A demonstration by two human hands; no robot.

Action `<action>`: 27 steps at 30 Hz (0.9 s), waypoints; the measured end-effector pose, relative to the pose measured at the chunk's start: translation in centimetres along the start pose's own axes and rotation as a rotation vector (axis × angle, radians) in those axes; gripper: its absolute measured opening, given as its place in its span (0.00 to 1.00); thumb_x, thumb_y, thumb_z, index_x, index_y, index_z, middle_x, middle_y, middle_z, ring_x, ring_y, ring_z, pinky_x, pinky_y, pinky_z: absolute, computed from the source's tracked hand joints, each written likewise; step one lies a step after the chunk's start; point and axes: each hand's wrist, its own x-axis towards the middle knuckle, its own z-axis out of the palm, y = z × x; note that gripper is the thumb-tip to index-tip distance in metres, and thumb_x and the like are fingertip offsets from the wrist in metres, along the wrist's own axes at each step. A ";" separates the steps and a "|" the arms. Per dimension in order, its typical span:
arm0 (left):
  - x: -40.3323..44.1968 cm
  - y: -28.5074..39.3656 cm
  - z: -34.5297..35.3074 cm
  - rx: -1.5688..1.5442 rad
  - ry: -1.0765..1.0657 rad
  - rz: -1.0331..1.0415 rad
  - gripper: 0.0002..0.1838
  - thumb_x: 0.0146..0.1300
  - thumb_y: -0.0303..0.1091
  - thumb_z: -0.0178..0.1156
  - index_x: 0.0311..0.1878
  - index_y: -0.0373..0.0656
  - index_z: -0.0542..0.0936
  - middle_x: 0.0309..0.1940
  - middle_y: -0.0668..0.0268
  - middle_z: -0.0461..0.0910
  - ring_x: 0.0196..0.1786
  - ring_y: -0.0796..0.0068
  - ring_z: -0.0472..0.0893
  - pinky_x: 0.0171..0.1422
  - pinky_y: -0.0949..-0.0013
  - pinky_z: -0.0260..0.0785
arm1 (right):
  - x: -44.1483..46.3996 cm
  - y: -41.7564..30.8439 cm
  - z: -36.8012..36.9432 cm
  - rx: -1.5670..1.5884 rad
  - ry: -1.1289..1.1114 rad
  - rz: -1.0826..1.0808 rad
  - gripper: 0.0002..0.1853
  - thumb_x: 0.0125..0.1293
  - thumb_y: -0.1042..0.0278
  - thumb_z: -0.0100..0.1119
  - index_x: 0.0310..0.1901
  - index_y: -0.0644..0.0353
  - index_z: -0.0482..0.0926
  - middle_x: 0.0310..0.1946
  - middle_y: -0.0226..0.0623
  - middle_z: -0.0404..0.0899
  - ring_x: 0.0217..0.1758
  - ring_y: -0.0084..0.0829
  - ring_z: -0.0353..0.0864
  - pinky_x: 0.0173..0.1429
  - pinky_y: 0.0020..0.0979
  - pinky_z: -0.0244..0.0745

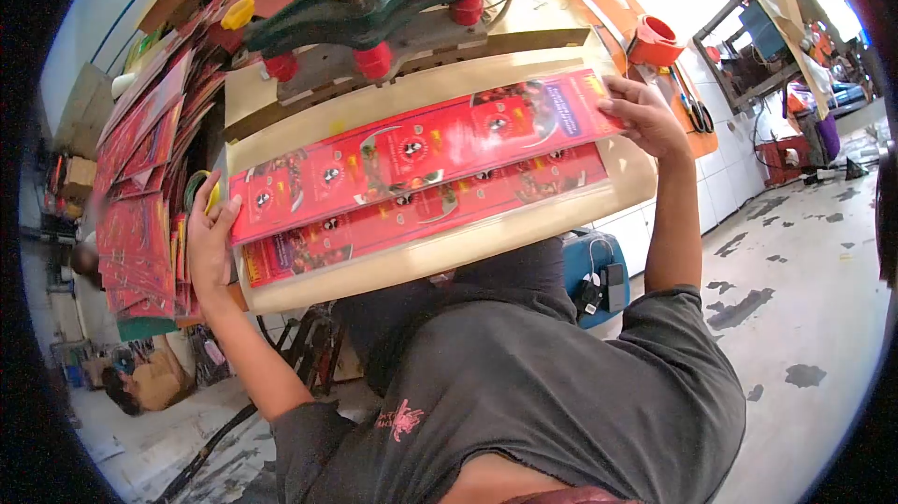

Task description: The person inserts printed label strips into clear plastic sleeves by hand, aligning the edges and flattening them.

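A long red printed plastic sheet stretches between my two hands, tilted up toward the right. My left hand pinches its left end with thumb and fingers. At the other end, my right hand grips the corner. Below it, a second red printed sheet lies on the cream-coloured board, partly covered by the held one. Just beyond the board stands a machine with a dark green clamp bar, yellow knobs and red feet.
Tall stacks of red printed sheets stand on the left. On the right are a roll of red tape and scissors. A blue stool carrying black adapters is beside my legs. Another person is at lower left.
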 end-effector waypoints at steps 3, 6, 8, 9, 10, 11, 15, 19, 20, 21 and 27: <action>1.6 -1.1 -0.2 0.237 0.047 0.018 0.32 0.68 0.36 0.69 0.72 0.36 0.70 0.25 0.78 0.70 0.29 0.87 0.70 0.37 0.79 0.63 | 0.9 0.0 1.8 -0.142 0.144 0.011 0.27 0.68 0.64 0.67 0.65 0.67 0.73 0.26 0.18 0.73 0.22 0.11 0.62 0.25 0.20 0.57; 3.3 -1.2 0.2 0.552 0.053 0.067 0.29 0.67 0.40 0.69 0.68 0.39 0.75 0.22 0.78 0.63 0.26 0.87 0.62 0.32 0.78 0.53 | 2.5 1.4 2.5 -0.375 0.258 -0.166 0.25 0.71 0.64 0.65 0.67 0.60 0.73 0.24 0.18 0.71 0.22 0.11 0.62 0.25 0.21 0.55; 5.0 -2.1 0.1 0.662 0.065 0.116 0.28 0.67 0.41 0.69 0.67 0.41 0.76 0.21 0.78 0.61 0.25 0.88 0.60 0.31 0.77 0.49 | 3.0 0.9 2.9 -0.487 0.295 -0.193 0.23 0.70 0.63 0.64 0.63 0.59 0.76 0.25 0.31 0.78 0.29 0.22 0.76 0.34 0.29 0.70; 6.1 -3.2 -0.3 0.665 0.092 0.187 0.26 0.66 0.44 0.70 0.61 0.40 0.78 0.21 0.75 0.63 0.25 0.84 0.62 0.32 0.74 0.53 | 3.6 1.2 2.8 -0.661 0.355 -0.235 0.20 0.70 0.63 0.63 0.62 0.57 0.78 0.26 0.36 0.80 0.30 0.28 0.78 0.37 0.32 0.72; 7.1 -4.3 -0.6 0.667 0.117 0.260 0.24 0.65 0.47 0.71 0.56 0.40 0.80 0.20 0.71 0.65 0.25 0.80 0.65 0.32 0.70 0.58 | 4.2 1.6 2.7 -0.836 0.417 -0.275 0.18 0.70 0.63 0.62 0.60 0.56 0.80 0.27 0.41 0.81 0.31 0.34 0.80 0.40 0.36 0.74; 7.9 -5.5 -0.9 0.667 0.110 0.262 0.24 0.65 0.47 0.71 0.56 0.40 0.80 0.20 0.71 0.65 0.25 0.80 0.65 0.32 0.70 0.58 | 4.8 2.3 2.7 -0.841 0.467 -0.273 0.16 0.70 0.61 0.61 0.57 0.51 0.83 0.32 0.50 0.84 0.36 0.45 0.84 0.45 0.42 0.76; 8.1 -5.6 -0.3 0.927 0.359 0.336 0.32 0.62 0.61 0.69 0.39 0.35 0.75 0.21 0.56 0.70 0.28 0.55 0.71 0.39 0.54 0.65 | 4.8 2.3 4.5 -1.041 0.605 -0.292 0.16 0.71 0.54 0.60 0.55 0.49 0.85 0.39 0.49 0.87 0.45 0.50 0.86 0.53 0.47 0.78; 8.3 -5.1 -0.6 1.150 0.358 0.239 0.37 0.61 0.68 0.65 0.31 0.34 0.72 0.22 0.50 0.70 0.29 0.45 0.70 0.40 0.51 0.66 | 4.8 1.6 5.3 -0.942 0.619 -0.222 0.14 0.72 0.54 0.60 0.51 0.49 0.88 0.41 0.47 0.88 0.46 0.48 0.87 0.55 0.45 0.77; 8.4 -5.1 -0.6 1.150 0.356 0.235 0.37 0.61 0.68 0.65 0.31 0.34 0.72 0.22 0.50 0.70 0.29 0.45 0.70 0.40 0.51 0.66 | 4.9 1.8 5.3 -0.968 0.635 -0.243 0.14 0.72 0.54 0.60 0.50 0.49 0.88 0.42 0.46 0.88 0.47 0.48 0.87 0.55 0.44 0.78; 8.4 -5.0 -0.6 1.138 0.353 0.226 0.38 0.61 0.68 0.65 0.29 0.34 0.72 0.22 0.49 0.69 0.29 0.44 0.70 0.40 0.51 0.66 | 5.0 1.9 5.2 -0.996 0.651 -0.265 0.14 0.72 0.54 0.60 0.49 0.49 0.89 0.42 0.45 0.88 0.47 0.47 0.87 0.55 0.43 0.78; 8.5 -5.3 -0.7 1.056 0.357 0.222 0.38 0.60 0.67 0.67 0.28 0.33 0.72 0.21 0.48 0.70 0.28 0.45 0.69 0.38 0.51 0.66 | 4.9 1.8 5.8 -1.032 0.706 -0.256 0.15 0.71 0.53 0.60 0.51 0.49 0.88 0.42 0.46 0.88 0.47 0.47 0.88 0.53 0.43 0.79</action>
